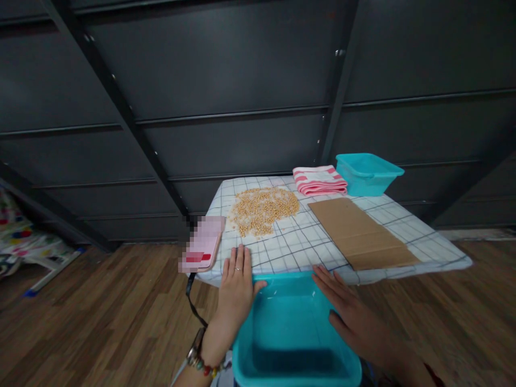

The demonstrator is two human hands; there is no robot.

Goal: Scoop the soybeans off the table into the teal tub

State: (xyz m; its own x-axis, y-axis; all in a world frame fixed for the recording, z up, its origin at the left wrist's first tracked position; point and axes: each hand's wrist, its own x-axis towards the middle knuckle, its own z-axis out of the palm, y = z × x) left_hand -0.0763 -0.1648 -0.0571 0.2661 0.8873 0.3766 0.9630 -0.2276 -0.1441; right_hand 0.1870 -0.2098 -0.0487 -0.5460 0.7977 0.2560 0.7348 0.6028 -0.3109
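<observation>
An empty turquoise plastic basin [292, 322] sits below the near edge of the cloth-covered table, between my hands. My left hand [237, 282] lies flat at the table edge, fingers stretched forward on the cloth and thumb by the basin's left rim. At the basin's right rim is my right hand [342, 303], its fingers extended and pointing to the table edge. Neither hand is wrapped round anything. Beyond my left fingers, a spread of yellow soybean-like beans [268, 207] mixed with whitish grains lies on the checked tablecloth [298, 252].
A pink phone [205, 242] with a black strap lies at the table's left edge. To the right are a flat cardboard piece [358, 231], a folded pink-and-white towel [318, 180] and a second turquoise basin [366, 174]. A dark panelled wall [234, 70] stands behind.
</observation>
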